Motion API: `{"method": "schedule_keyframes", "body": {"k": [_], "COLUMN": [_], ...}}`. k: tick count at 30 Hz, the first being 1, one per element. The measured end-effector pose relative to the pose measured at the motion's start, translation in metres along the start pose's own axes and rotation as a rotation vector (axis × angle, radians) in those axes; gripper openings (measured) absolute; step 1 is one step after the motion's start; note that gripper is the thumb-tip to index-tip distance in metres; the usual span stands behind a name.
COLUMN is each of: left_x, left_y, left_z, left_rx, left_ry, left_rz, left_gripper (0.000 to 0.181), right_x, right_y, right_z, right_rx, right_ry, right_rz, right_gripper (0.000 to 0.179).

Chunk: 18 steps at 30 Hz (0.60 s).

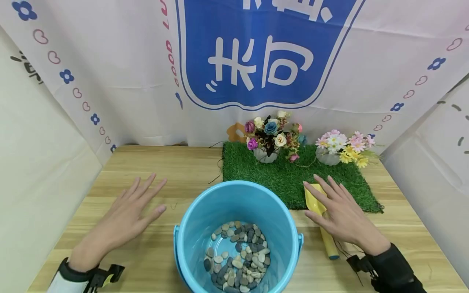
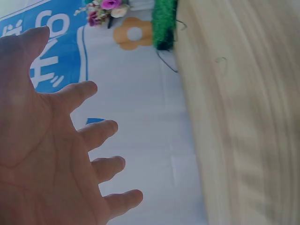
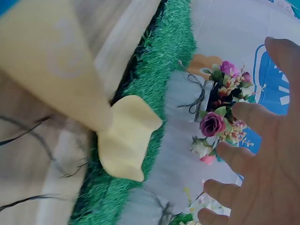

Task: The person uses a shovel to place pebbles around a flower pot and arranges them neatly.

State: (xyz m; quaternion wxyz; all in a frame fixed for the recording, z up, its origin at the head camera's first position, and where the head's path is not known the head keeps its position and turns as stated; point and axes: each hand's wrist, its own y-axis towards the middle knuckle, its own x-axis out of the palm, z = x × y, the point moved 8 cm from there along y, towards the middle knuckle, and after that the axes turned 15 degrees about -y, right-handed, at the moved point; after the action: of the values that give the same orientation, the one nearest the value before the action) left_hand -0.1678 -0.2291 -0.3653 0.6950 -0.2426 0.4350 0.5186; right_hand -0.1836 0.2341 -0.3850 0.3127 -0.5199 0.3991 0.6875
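A light blue bucket (image 1: 187, 219) stands on the wooden table between the two hands, with grey, tan and dark pebbles (image 1: 238, 260) over its bottom. Left of it, my left hand (image 1: 126, 217) hovers with fingers spread and holds nothing; the left wrist view shows its bare palm (image 2: 42, 154). To the bucket's right, my right hand (image 1: 338, 213) is also spread, palm down, over a yellow shovel (image 1: 329, 243). In the right wrist view, the shovel's scoop (image 3: 126, 140) lies on green turf, apart from the fingers.
Behind the bucket lies a green artificial turf mat (image 1: 271, 185). On its far side stand a pot of mixed flowers (image 1: 271, 134) and a pot of pink, white and yellow flowers (image 1: 340, 146). A white printed cloth (image 1: 146, 81) hangs behind the table (image 1: 154, 162).
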Motion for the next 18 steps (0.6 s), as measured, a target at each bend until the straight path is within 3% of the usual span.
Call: {"method": "schedule_keyframes", "body": {"k": [3, 7, 13, 18], "left_x": [-0.005, -0.010, -0.001, 0.010], "left_y": [0.002, 0.011, 0.034, 0.046], "left_z": [0.008, 0.025, 0.065, 0.095], "left_rx": [0.028, 0.065, 0.128, 0.212], "left_ry": [-0.032, -0.147, -0.351, -0.455], "left_rz": [0.004, -0.015, -0.178, -0.290], "left_gripper": [0.061, 0.053, 0.043, 0.045], "right_x": [0.004, 0.012, 0.033, 0.043], "right_y": [-0.008, -0.021, -0.038, -0.043], "right_z": [0.005, 0.013, 0.023, 0.022], "right_rx": [0.025, 0.084, 0.207, 0.244], "right_ry": [0.015, 0.053, 0.127, 0.204], "right_rz": [-0.017, -0.055, -0.206, -0.260], "right_gripper": [0.067, 0.062, 0.043, 0.041]}}
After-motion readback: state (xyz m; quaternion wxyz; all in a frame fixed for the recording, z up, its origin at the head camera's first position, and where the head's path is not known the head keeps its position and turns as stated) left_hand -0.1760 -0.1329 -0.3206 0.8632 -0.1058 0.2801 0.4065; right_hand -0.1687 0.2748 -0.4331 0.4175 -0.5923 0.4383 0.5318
